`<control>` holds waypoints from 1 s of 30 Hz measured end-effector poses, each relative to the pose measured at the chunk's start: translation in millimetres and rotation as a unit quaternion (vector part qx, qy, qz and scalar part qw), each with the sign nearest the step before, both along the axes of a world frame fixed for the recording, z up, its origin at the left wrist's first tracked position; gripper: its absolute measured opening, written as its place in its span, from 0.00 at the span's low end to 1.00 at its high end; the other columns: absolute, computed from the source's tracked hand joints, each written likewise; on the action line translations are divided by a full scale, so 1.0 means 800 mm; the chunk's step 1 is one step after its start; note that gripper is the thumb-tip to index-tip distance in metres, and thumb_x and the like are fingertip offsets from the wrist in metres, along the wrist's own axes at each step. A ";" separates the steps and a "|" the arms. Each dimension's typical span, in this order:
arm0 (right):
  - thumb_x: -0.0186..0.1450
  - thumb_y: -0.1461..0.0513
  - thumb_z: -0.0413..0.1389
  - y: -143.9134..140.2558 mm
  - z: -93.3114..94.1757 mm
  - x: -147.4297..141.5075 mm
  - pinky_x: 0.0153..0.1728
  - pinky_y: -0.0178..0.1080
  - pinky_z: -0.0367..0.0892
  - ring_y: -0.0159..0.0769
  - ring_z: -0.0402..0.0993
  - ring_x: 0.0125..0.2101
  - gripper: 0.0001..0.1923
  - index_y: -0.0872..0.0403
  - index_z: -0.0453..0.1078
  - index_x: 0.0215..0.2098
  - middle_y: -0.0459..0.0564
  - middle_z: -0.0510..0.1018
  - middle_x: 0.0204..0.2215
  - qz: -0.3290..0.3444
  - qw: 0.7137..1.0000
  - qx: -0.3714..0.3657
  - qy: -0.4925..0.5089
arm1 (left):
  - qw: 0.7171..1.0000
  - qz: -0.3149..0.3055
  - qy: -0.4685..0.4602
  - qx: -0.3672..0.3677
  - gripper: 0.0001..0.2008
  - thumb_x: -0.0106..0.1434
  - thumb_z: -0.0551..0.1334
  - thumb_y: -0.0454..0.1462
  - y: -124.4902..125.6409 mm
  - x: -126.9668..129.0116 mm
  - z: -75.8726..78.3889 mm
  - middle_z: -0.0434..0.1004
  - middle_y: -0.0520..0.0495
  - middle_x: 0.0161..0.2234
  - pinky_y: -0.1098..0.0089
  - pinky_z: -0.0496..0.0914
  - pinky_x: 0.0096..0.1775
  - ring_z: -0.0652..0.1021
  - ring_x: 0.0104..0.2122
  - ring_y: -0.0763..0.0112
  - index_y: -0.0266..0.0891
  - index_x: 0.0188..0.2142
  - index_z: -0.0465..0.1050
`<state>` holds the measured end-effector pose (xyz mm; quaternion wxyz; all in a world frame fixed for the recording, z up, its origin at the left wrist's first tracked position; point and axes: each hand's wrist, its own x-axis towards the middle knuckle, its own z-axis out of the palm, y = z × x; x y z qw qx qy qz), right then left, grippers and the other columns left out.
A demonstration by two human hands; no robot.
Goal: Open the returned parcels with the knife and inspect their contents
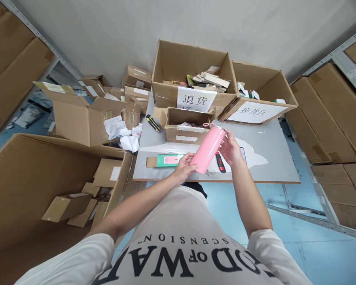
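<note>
Head view, read from left to right: I saw a big open carton (32,190) on the floor at the far left, with small flat boxes (67,206) lying inside it, and beyond it another opened carton (77,114) beside crumpled white paper (121,132). On the grey worktop (273,158) a yellow and black utility knife (153,123) lay near the left edge, and a long green package (166,160) lay flat towards the front edge. My left hand (184,168) was closed around the lower end of the pink bottle (209,149), just above that package. The bottle was tilted, held in the air over the front of the worktop, its lid end pointing up and away towards a small open box (186,126). My right hand (230,148) gripped the bottle near its upper end, fingers wrapped about it. Under that hand a red and black cutter (220,163) lay on a white sheet (255,156). At the back stood two large cartons: the middle one (192,79) held books and bore a paper sign, and the right one (259,95) bore a sign too. Stacked cartons (338,114) filled the shelving at the far right.
</note>
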<state>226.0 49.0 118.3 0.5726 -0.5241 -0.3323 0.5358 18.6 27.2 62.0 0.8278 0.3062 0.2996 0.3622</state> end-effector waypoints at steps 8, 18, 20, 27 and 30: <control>0.49 0.41 0.62 -0.009 0.009 -0.011 0.43 0.50 0.70 0.48 0.70 0.51 0.38 0.37 0.62 0.55 0.48 0.71 0.55 0.055 0.994 0.043 0.088 | 0.959 -0.137 -0.146 -0.200 0.28 0.52 0.59 0.47 0.003 -0.008 -0.005 0.79 0.37 0.38 0.67 0.72 0.32 0.79 0.32 0.61 0.31 0.49 0.69; 0.52 0.47 0.64 -0.004 -0.002 -0.023 0.36 0.40 0.72 0.38 0.73 0.42 0.32 0.36 0.62 0.53 0.43 0.74 0.49 0.041 0.997 0.034 0.061 | 0.946 -0.187 -0.160 -0.210 0.29 0.57 0.55 0.50 0.008 -0.014 -0.002 0.78 0.32 0.43 0.64 0.73 0.37 0.79 0.37 0.57 0.28 0.49 0.70; 0.53 0.47 0.64 -0.002 -0.004 -0.025 0.35 0.39 0.71 0.36 0.74 0.39 0.30 0.36 0.62 0.52 0.42 0.75 0.46 0.028 0.999 0.023 0.040 | 0.968 -0.152 -0.116 -0.162 0.28 0.57 0.60 0.50 0.007 -0.014 -0.002 0.76 0.34 0.47 0.60 0.72 0.41 0.78 0.43 0.54 0.33 0.51 0.68; 0.54 0.51 0.65 0.001 -0.005 -0.031 0.34 0.38 0.72 0.34 0.72 0.37 0.33 0.33 0.59 0.55 0.42 0.73 0.46 -0.001 1.000 0.000 0.000 | 0.999 0.014 0.047 -0.017 0.35 0.41 0.76 0.40 0.001 -0.011 -0.011 0.74 0.45 0.46 0.65 0.71 0.44 0.76 0.44 0.62 0.41 0.48 0.66; 0.52 0.50 0.66 -0.001 -0.005 -0.030 0.35 0.39 0.72 0.35 0.71 0.39 0.32 0.34 0.62 0.53 0.43 0.71 0.49 0.012 1.000 0.020 0.018 | 0.998 -0.028 0.008 -0.056 0.35 0.43 0.75 0.42 0.000 -0.015 -0.011 0.75 0.44 0.44 0.62 0.72 0.43 0.78 0.40 0.61 0.40 0.49 0.65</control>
